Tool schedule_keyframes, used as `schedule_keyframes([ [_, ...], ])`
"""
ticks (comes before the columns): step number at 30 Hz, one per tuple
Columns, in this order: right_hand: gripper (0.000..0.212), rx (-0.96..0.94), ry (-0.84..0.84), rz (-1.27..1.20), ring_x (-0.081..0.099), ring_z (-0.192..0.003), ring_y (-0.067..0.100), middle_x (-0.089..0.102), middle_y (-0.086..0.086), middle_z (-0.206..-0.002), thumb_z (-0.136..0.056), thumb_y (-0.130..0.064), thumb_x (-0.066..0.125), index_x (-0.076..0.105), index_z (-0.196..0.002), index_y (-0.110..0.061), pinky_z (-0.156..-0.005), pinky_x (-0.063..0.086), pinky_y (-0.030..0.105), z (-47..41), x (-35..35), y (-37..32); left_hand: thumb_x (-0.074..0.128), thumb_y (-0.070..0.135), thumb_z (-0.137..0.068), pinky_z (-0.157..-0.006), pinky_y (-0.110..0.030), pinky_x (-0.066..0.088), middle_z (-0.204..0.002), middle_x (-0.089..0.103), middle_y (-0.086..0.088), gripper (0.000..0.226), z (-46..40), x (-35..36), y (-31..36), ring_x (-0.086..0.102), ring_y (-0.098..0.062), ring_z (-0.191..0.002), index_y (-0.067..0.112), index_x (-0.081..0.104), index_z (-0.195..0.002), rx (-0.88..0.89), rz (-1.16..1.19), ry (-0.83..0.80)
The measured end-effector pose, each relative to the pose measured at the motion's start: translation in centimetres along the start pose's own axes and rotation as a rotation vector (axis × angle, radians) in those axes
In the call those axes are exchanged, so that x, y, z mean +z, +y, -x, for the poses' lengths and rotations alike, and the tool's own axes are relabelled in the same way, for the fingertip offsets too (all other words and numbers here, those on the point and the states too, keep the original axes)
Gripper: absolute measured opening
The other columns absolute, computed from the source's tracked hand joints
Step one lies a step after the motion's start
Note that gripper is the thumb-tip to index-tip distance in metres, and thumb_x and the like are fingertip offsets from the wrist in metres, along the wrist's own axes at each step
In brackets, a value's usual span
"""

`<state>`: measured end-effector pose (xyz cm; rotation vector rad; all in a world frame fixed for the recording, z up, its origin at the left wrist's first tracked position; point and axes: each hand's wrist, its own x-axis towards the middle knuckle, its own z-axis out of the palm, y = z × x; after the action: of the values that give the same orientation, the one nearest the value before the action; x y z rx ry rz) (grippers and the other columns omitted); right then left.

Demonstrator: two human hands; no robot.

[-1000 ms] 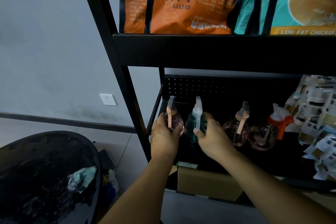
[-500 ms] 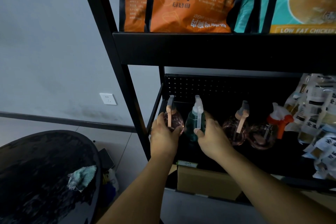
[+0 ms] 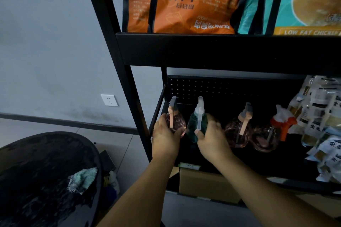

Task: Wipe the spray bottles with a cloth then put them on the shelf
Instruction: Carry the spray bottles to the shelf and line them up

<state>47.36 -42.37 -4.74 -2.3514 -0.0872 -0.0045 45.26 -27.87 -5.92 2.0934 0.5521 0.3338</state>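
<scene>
Almost nothing has shifted since the earlier frames: the left hand remains wrapped around the pink spray bottle and the right hand around the green spray bottle, both standing upright at the left end of the lower shelf, each grip closed on its bottle. Two more pink bottles already stand to their right, and the cloth lies dropped on the dark table, well apart. Wiping looks finished, and only letting go of these two seems left.
</scene>
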Motion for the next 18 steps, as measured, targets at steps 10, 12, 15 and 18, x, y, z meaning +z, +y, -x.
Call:
schedule_keyframes([
  [10, 0.075, 0.026, -0.046, -0.032, 0.045, -0.141, 0.028, 0.040, 0.007, -0.152, -0.100, -0.027, 0.065, 0.023, -0.162, -0.025, -0.110, 0.041, 0.039, 0.3, -0.3, 0.4, 0.088, 0.030, -0.082, -0.104, -0.046, 0.058, -0.134, 0.066, 0.003, 0.075, -0.2, -0.2, -0.5, 0.066, -0.019, -0.123, 0.030, 0.050, -0.147, 0.013, 0.053, -0.014],
  [12, 0.077, 0.025, -0.045, -0.042, 0.042, -0.143, 0.026, 0.036, 0.005, -0.156, -0.100, -0.026, 0.066, 0.022, -0.162, -0.023, -0.111, 0.040, 0.037, 0.9, -0.5, 0.5, 0.088, 0.026, -0.082, -0.100, -0.037, 0.059, -0.129, 0.068, 0.004, 0.069, 0.1, -0.5, -0.4, 0.068, -0.015, -0.117, 0.030, 0.053, -0.142, 0.018, 0.062, -0.014],
  [15, 0.075, -0.003, -0.033, -0.063, 0.044, -0.142, 0.025, 0.036, 0.003, -0.156, -0.098, -0.023, 0.069, 0.026, -0.160, -0.020, -0.111, 0.040, 0.034, 2.1, -0.9, 0.6, 0.088, 0.022, -0.083, -0.082, -0.016, 0.054, -0.119, 0.070, 0.004, 0.053, 1.4, -1.2, -0.3, 0.069, -0.010, -0.105, 0.027, 0.059, -0.128, 0.048, 0.055, -0.019],
  [18, 0.074, -0.017, -0.034, -0.074, 0.043, -0.143, 0.024, 0.034, 0.002, -0.157, -0.098, -0.023, 0.070, 0.027, -0.159, -0.020, -0.114, 0.038, 0.034, 3.5, -1.5, 0.8, 0.087, 0.023, -0.086, -0.077, -0.016, 0.049, -0.119, 0.067, 0.004, 0.049, 3.4, -1.9, -0.1, 0.067, -0.009, -0.101, 0.025, 0.060, -0.127, 0.095, 0.003, -0.018],
])
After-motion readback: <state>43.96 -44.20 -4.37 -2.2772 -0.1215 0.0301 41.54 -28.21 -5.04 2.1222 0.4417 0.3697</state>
